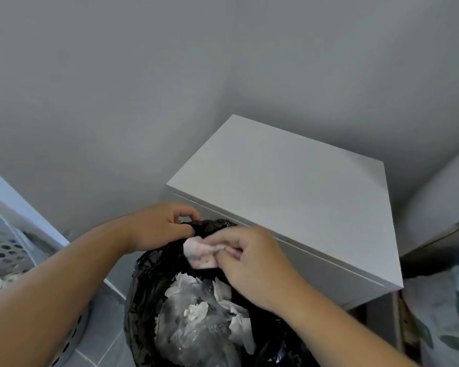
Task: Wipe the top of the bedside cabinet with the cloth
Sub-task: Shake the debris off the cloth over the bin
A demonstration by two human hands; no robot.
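The white bedside cabinet (289, 186) stands in the corner, its flat top bare. My right hand (252, 263) is closed on a small crumpled cloth (200, 251), white with pink marks, held over the mouth of a black bin bag (149, 282) just in front of the cabinet. At the bag's far rim, my left hand (157, 229) pinches the black plastic. Both hands are below and in front of the cabinet's top edge.
The bin bag holds crumpled white paper and clear plastic (196, 319). A perforated white laundry basket (8, 255) sits at the left. A bed with leaf-patterned bedding (445, 313) is at the right. Grey walls meet behind the cabinet.
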